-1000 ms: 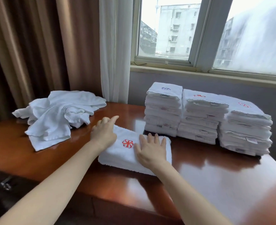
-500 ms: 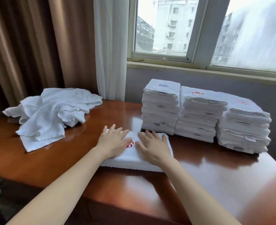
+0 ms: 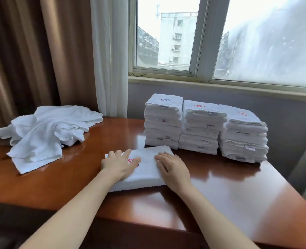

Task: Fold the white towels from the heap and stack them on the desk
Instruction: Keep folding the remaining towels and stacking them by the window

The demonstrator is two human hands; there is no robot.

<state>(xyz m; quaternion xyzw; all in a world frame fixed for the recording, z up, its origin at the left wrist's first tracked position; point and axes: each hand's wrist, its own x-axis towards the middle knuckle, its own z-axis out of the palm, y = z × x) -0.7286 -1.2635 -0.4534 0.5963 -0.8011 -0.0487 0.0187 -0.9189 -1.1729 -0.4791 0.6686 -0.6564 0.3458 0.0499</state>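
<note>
Wooden desk, folded towel beneath left hand, right hand, fingers flat

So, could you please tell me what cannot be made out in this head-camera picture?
All in the head view:
Red emblem on the folded towel: partly covered by the left hand.
Labels on the three stacks: too small to read.
Heap: overlapping folds hide how many towels it holds.
Folded towel's right edge: covered by the right hand.
</note>
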